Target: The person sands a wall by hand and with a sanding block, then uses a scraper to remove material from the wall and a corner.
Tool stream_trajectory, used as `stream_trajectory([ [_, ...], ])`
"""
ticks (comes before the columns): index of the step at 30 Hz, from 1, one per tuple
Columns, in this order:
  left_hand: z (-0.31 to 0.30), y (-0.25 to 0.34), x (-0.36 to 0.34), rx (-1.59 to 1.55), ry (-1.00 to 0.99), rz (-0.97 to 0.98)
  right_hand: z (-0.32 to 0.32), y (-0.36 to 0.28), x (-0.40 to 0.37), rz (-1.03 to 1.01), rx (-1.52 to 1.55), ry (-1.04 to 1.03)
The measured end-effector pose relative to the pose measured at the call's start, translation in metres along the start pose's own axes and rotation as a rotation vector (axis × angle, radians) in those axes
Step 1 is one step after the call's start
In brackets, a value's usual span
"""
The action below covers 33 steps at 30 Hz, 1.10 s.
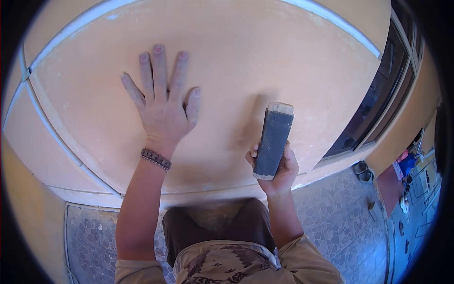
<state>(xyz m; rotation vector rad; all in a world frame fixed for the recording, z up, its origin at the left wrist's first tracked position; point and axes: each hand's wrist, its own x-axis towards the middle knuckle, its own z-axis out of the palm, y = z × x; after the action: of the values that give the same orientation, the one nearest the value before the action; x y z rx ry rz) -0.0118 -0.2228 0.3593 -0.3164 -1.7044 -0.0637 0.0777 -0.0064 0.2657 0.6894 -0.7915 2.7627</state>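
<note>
My left hand [164, 104] lies flat against the peach-coloured wall [222, 61], its fingers spread and dusty at the tips. A dark braided bracelet [156, 159] circles that wrist. In my right hand [282, 170] is a sanding block [274, 142], a pale wooden bar wrapped in dark grey sandpaper with both ends bare. Thumb and fingers grip its lower part from either side. The block tilts slightly, its upper end leaning right, and its dark face is turned toward me. A shadow of it falls on the wall to its left.
Pale blue-white strips [71, 158] border the wall panel. A dark-framed window [373, 94] is at the right. Below lies a stone-patterned tiled floor [331, 213], with a pair of shoes [363, 172] near the wall and assorted items farther right.
</note>
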Motion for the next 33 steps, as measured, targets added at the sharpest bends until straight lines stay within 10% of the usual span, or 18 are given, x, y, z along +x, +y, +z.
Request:
stream_trajectory([
  [8, 0.004, 0.013, -0.056, 0.008, -0.111, 0.032, -0.038, 0.029, 0.020, -1.194, -1.662, 0.311],
  [14, -0.004, -0.010, -0.086, -0.063, -0.210, 0.268, -0.074, 0.059, 0.042, -1.320, -1.586, 0.139],
  [16, -0.011, -0.026, -0.061, -0.090, -0.228, 0.273, -0.006, 0.003, 0.103, -1.635, -1.788, 0.213],
  [21, -0.032, -0.059, 0.037, -0.013, -0.121, 0.274, 0.082, -0.036, 0.157, -1.572, -1.501, 0.519],
  [26, -0.029, -0.075, 0.079, 0.024, 0.037, 0.290, -0.023, 0.085, 0.047, -1.430, -1.823, -0.345],
  [28, -0.032, -0.090, 0.077, 0.025, 0.048, 0.300, -0.099, 0.052, 0.066, -1.134, -1.996, -0.093],
  [30, -0.035, -0.106, 0.068, 0.017, 0.055, 0.325, -0.028, -0.025, 0.098, -1.581, -1.914, 0.359],
  [32, -0.030, -0.103, 0.066, 0.027, 0.137, 0.256, 0.001, -0.082, 0.128, -1.313, -1.455, 0.942],
  [33, -0.028, -0.100, 0.065, 0.026, 0.175, 0.224, -0.007, -0.093, 0.146, -1.534, -1.319, 0.944],
])
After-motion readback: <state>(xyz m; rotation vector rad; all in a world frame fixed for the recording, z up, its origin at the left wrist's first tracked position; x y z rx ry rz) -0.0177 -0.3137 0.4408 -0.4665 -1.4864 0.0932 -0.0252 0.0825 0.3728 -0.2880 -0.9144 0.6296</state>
